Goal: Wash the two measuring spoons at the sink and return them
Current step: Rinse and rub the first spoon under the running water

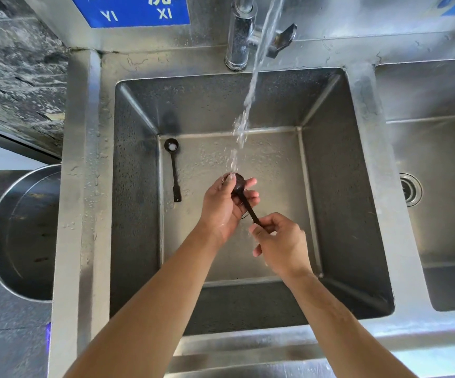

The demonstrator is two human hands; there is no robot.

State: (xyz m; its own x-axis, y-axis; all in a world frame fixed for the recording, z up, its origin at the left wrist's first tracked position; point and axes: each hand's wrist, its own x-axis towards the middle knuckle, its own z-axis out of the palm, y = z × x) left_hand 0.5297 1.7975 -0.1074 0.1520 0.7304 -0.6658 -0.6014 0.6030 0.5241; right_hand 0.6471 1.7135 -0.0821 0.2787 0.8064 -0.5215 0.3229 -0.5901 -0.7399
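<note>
Water streams from the tap point(241, 34) into the steel sink point(136, 214). Under the stream is a dark measuring spoon point(245, 203). My left hand point(225, 205) cups its bowl, fingers curled round it. My right hand point(278, 241) pinches the end of its handle. A second dark measuring spoon point(173, 170) lies flat on the sink floor at the left, bowl pointing away, with white residue or water in the bowl.
A second sink basin point(439, 159) with a drain point(410, 189) lies to the right. A round steel bowl point(21, 233) sits left of the sink on a dark counter. A blue sign point(136, 9) hangs on the back wall.
</note>
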